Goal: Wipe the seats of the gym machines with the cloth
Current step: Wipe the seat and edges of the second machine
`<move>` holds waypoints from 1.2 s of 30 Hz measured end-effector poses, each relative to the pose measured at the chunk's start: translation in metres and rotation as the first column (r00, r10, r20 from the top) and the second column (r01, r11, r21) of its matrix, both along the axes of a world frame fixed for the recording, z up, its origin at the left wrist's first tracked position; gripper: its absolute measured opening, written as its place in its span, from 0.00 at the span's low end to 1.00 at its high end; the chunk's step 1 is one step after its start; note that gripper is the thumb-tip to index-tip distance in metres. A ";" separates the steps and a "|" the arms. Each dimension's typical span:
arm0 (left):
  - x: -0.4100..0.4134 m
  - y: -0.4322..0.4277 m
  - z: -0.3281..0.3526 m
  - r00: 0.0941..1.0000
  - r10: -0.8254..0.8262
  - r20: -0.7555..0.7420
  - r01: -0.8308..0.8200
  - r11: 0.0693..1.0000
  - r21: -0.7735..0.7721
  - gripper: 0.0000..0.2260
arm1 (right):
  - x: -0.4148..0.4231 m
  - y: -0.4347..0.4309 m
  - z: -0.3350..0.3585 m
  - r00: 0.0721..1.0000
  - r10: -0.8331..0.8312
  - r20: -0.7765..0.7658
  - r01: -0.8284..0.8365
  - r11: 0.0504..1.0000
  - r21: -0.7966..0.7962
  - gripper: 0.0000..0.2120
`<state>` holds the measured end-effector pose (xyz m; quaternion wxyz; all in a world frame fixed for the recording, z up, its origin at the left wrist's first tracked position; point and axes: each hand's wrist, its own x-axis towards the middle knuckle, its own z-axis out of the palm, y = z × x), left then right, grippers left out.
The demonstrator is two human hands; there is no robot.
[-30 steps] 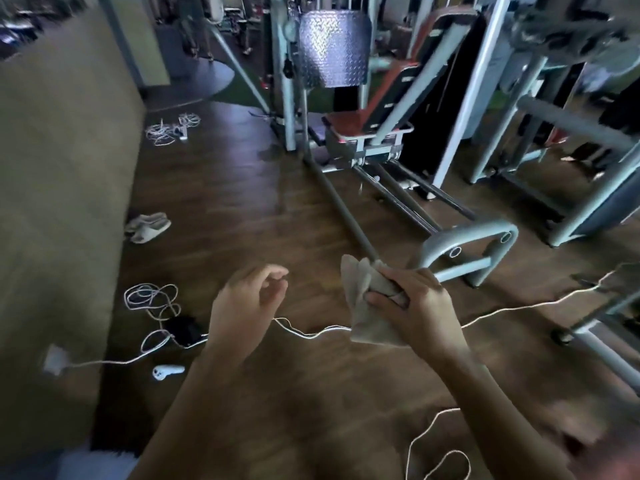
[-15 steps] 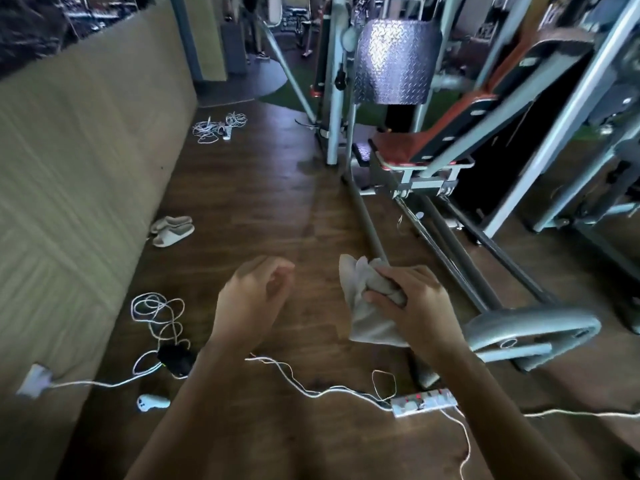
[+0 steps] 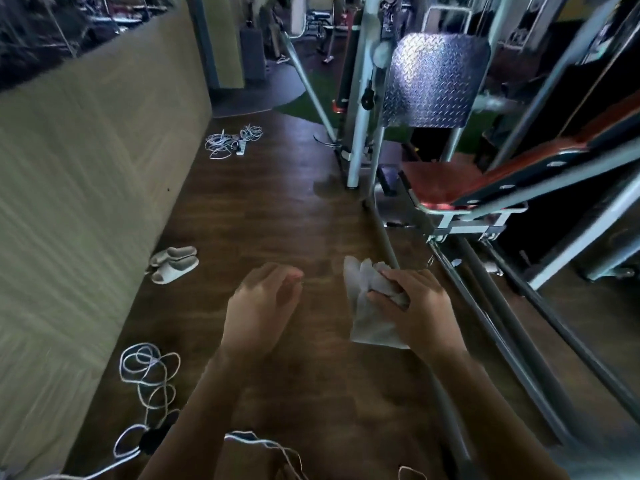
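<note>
I count two hands, one cloth, one red seat, one metal tread plate, two slippers and three lots of white cable.

My left hand (image 3: 259, 306) hangs over the wooden floor (image 3: 277, 209) just left of centre. Its fingers (image 3: 277, 271) are loosely curled toward the thumb, holding nothing and touching nothing. My right hand (image 3: 415, 306) is beside it at three o'clock, with a small gap between them, and its fingers (image 3: 405, 277) are curled tight round the cloth (image 3: 367, 320). The pale grey cloth is bunched in that grip. A loose fold sticks up toward eleven o'clock past the knuckles, and the rest hangs down toward six.

The cloth is well apart from the seat (image 3: 440, 183), which lies at one o'clock from my right hand, flat on its grey frame. A sloped backrest (image 3: 554, 157) rises from it toward two o'clock. The tread plate (image 3: 436, 77) stands upright beyond the seat at twelve o'clock.

The two slippers (image 3: 175, 263) lie side by side at ten o'clock from my left hand, near the foot of the wall panel (image 3: 86, 202). The far cable bunch (image 3: 230, 142) is at eleven o'clock, well down the floor. The near cable coil (image 3: 149, 372) lies at eight o'clock, and the loose cable strand (image 3: 263, 441) runs beneath my forearms at six.
</note>
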<state>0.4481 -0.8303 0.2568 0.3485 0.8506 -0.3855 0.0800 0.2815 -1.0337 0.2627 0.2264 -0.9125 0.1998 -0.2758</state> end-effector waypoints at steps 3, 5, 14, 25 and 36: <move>0.055 -0.041 0.004 0.999 -0.003 0.045 0.003 1.000 0.002 0.08 | 0.051 -0.033 0.006 1.000 -0.010 0.006 0.010 1.000 -0.007 0.21; 0.088 -0.069 0.004 0.999 -0.023 0.043 0.023 1.000 0.000 0.08 | 0.081 -0.058 0.007 1.000 -0.015 0.002 0.015 1.000 -0.002 0.21; 0.230 -0.241 -0.008 0.993 -0.076 0.087 0.073 0.997 0.029 0.08 | 0.222 -0.233 -0.014 0.999 -0.028 0.023 0.029 0.999 -0.036 0.20; 0.379 -0.490 0.004 0.991 -0.113 0.072 0.111 0.993 0.032 0.07 | 0.365 -0.465 -0.003 0.995 -0.088 0.040 0.089 0.995 -0.035 0.18; 0.561 -0.770 -0.025 0.869 -0.495 -0.017 0.495 0.868 0.041 0.07 | 0.477 -0.668 -0.036 0.876 -0.481 -0.042 0.483 0.870 0.099 0.19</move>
